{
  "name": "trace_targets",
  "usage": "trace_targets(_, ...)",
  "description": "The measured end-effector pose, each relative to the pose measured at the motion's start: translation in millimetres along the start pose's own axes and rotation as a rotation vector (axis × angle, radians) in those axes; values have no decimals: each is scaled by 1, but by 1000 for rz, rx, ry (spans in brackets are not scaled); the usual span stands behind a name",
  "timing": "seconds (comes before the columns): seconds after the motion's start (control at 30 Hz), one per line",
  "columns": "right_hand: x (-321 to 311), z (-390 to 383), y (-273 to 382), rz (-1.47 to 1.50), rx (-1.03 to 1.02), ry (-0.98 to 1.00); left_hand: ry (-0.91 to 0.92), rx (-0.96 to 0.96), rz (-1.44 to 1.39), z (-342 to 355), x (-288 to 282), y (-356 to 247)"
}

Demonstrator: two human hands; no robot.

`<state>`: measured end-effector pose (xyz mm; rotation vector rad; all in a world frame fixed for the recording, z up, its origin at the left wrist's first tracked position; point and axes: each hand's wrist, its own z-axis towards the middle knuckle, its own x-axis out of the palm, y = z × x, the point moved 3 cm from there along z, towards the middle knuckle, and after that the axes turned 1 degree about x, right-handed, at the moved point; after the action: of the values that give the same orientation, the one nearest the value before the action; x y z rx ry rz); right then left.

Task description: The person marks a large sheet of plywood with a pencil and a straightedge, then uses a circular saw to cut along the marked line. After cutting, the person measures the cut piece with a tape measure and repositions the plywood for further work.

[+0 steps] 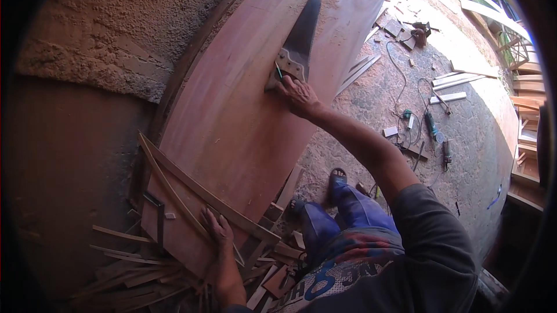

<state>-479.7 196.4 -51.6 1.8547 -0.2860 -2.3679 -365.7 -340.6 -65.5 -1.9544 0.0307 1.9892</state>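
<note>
A long reddish wooden board (232, 115) stretches away in front of me. On it lies a handsaw (303, 31), its blade pointing to the far end. My right hand (299, 97) has its fingers curled at the saw's wooden handle, with a thin dark-green pencil (278, 70) sticking out above the fingers. Toward the board's near end, my left hand (219, 229) rests flat, fingers extended, between a wide wooden strip (214, 200) and a thinner strip (174, 188). These strips meet at the left edge. A dark try square (161, 220) sits left of that hand.
Offcut strips (139, 269) pile up below the board's near end. A rough wall (127, 22) runs along the left. Over the floor at right are an angle grinder (431, 124), cords, pale wood pieces (449, 98) and another tool (419, 33). Stacked timber (528, 92) stands far right.
</note>
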Motion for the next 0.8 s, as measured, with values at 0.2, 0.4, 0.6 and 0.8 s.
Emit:
trace_targets(0.2, -75, 23, -117, 15, 460, -369, 34, -32, -60, 1, -3, -5)
trace_targets(0.4, -93, -137, -126, 201, 582, -456, 52, -50, -7, 1, 1, 2)
trace_targets(0.6, -33, -349, -54, 447, 897, -80, 34, -23, 13, -1, 10, 13)
trace_targets(0.8, -27, -354, -52, 508, 797, -104, -21, 4, -40, 28, 28, -34)
